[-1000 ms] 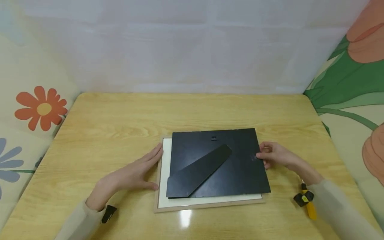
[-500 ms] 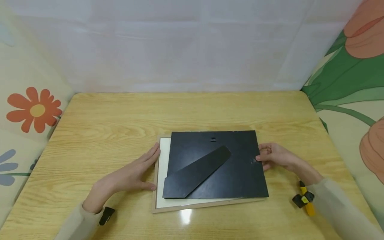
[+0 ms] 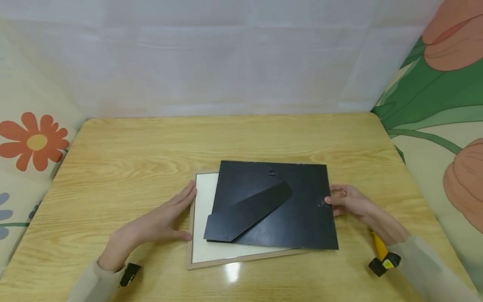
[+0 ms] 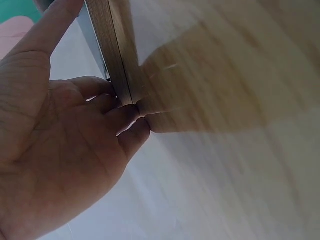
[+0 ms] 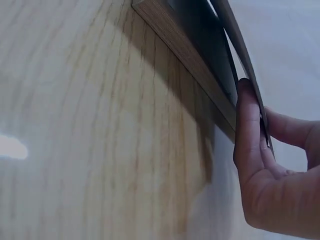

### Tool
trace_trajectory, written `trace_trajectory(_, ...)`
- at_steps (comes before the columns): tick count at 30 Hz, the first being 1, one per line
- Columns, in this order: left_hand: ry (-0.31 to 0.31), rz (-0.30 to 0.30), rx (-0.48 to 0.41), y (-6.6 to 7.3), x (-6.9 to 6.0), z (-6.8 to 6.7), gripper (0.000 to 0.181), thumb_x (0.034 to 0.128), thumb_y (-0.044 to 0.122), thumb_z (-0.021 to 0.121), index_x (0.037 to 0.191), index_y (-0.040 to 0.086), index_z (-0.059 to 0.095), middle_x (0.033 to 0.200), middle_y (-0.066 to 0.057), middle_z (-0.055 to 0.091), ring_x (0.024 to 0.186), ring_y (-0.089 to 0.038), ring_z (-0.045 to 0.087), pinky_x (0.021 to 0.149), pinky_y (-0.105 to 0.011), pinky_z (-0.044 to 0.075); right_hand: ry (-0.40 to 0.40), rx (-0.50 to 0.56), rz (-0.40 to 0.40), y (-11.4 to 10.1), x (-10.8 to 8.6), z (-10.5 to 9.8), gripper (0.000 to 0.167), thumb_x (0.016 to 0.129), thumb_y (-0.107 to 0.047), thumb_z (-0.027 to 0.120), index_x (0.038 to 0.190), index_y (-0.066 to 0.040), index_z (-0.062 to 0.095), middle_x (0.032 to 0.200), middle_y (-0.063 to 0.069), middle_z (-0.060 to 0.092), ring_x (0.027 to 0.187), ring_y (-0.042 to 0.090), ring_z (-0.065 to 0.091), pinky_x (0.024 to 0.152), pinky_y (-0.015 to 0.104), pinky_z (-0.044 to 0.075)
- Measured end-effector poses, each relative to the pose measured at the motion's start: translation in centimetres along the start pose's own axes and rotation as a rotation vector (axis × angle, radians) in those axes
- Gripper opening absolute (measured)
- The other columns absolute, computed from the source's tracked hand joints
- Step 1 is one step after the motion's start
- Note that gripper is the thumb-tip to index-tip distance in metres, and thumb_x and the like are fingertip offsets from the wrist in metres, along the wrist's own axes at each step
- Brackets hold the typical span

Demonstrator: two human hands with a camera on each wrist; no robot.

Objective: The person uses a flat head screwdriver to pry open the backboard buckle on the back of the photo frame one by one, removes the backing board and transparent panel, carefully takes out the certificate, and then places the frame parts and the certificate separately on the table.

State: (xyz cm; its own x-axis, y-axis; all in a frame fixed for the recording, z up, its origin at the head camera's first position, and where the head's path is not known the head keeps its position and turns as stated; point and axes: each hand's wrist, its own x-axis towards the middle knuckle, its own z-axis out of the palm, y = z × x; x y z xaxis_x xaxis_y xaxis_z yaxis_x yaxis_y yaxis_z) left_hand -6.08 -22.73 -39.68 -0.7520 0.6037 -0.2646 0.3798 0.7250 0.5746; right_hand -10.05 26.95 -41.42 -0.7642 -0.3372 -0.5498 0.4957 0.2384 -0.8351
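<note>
One black, thin rectangular panel (image 3: 305, 226) lies over a single frame on the near half of the table, right of centre, its long axis running left to right. One black tapered strut (image 3: 249, 212) slants across the panel, its broad end at the near left corner and its narrower end pointing far right. One small dark hanger tab (image 3: 271, 172) sits near the far edge; pale marks by the right edge are too small to make out. The rectangular light-wood frame (image 3: 190, 251), also longest from left to right, shows its left rim, part of its near rim and an off-white inner surface (image 3: 207, 251). Of the two hands, the right hand (image 3: 351, 203) pinches the panel's right edge, thumb above and fingers below, holding that edge apart from the frame. The left hand (image 3: 162, 220) has its thumb spread wide from its extended fingers, whose tips touch the left rim. Two pale sleeves (image 3: 426, 268) cover the forearms; a black piece hangs by the left wrist, a black-and-yellow one by the right. The glossy wood-grain table (image 3: 136, 167) meets one white sheet (image 3: 241, 63) at the far side, with flower-printed cloth (image 3: 37, 142) left and right.
</note>
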Motion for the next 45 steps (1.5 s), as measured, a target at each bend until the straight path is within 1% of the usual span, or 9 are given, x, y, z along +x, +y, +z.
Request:
trace_trajectory(3,-0.001,-0.007,0.007,0.1,-0.1,-0.1,0.112,0.0763,0.039,0.080,0.153,-0.001,0.008,0.160,-0.015,-0.007,0.145,-0.035,0.004,0.115,-0.043,0.014,0.010,0.062,-0.004,0.5,-0.3,-0.4,0.068,0.096,-0.005,0.057,0.143,0.019,0.014,0.086,-0.001,0.071,0.077,0.013,0.067,0.068,0.030,0.058)
trace_trajectory(9,-0.010,-0.014,0.031,0.5,-0.1,-0.5,0.112,0.0765,0.039,0.080,0.152,-0.004,0.009,0.159,-0.018,-0.007,0.144,-0.038,0.006,0.114,-0.048,0.017,0.073,0.216,-0.042,1.1,-1.1,-1.3,0.077,0.099,-0.008,0.054,0.148,0.014,0.000,0.093,-0.005,0.068,0.075,0.009,0.066,0.069,0.025,0.057)
trace_trajectory(15,-0.013,-0.018,0.026,0.5,-0.3,-0.4,0.112,0.0778,0.041,0.077,0.152,-0.004,0.007,0.159,-0.018,-0.008,0.144,-0.038,0.006,0.114,-0.046,0.015,0.174,0.432,-0.085,1.6,-1.9,-2.0,0.059,0.098,-0.006,0.054,0.145,0.004,0.020,0.092,-0.004,0.068,0.077,0.009,0.065,0.068,0.023,0.057)
trace_trajectory(20,0.003,-0.008,0.029,0.4,-0.7,-0.2,0.112,0.0779,0.043,0.077,0.152,-0.004,0.008,0.159,-0.019,-0.007,0.144,-0.039,0.008,0.115,-0.042,0.014,0.218,0.698,-0.120,1.9,-2.2,-2.4,0.028,0.097,0.000,0.053,0.123,-0.005,0.044,0.092,0.001,0.067,0.082,0.014,0.067,0.075,0.026,0.057)
trace_trajectory(21,0.004,-0.006,0.028,0.3,-0.7,-0.2,0.111,0.0781,0.043,0.077,0.152,-0.004,0.008,0.159,-0.018,-0.007,0.144,-0.039,0.008,0.115,-0.041,0.014,0.225,0.758,-0.133,1.9,-2.3,-2.5,0.017,0.097,0.001,0.052,0.112,-0.006,0.048,0.091,0.003,0.067,0.081,0.015,0.067,0.075,0.027,0.057)
trace_trajectory(24,0.003,-0.010,0.033,0.3,-0.6,-0.1,0.111,0.0783,0.044,0.076,0.153,-0.003,0.008,0.160,-0.017,-0.006,0.144,-0.037,0.009,0.115,-0.042,0.016,0.224,0.925,-0.183,2.0,-2.4,-2.9,0.016,0.096,0.006,0.050,0.101,-0.007,0.059,0.092,0.007,0.067,0.082,0.019,0.068,0.077,0.028,0.057)
trace_trajectory(28,-0.006,-0.017,0.049,0.5,-0.5,-0.2,0.111,0.0786,0.044,0.076,0.153,-0.003,0.008,0.160,-0.016,-0.006,0.144,-0.037,0.010,0.112,-0.050,0.021,0.215,1.056,-0.243,2.1,-2.5,-3.3,0.024,0.096,0.009,0.048,0.103,-0.006,0.065,0.097,0.010,0.068,0.086,0.023,0.069,0.081,0.030,0.056)
trace_trajectory(38,-0.010,-0.023,0.051,0.6,-0.5,-0.3,0.111,0.0787,0.041,0.078,0.152,-0.004,0.008,0.160,-0.017,-0.007,0.143,-0.039,0.012,0.111,-0.052,0.023,0.259,1.226,-0.237,1.9,-2.2,-3.9,0.026,0.095,0.009,0.048,0.112,-0.007,0.059,0.101,0.014,0.068,0.093,0.026,0.069,0.089,0.031,0.053)
trace_trajectory(45,-0.021,-0.027,0.046,0.6,-0.5,-0.3,0.111,0.0789,0.040,0.077,0.152,-0.005,0.007,0.160,-0.018,-0.008,0.143,-0.040,0.012,0.110,-0.052,0.025,0.275,1.206,-0.202,1.8,-1.7,-4.5,0.022,0.094,0.011,0.050,0.108,-0.005,0.056,0.095,0.015,0.068,0.087,0.027,0.070,0.084,0.031,0.055)
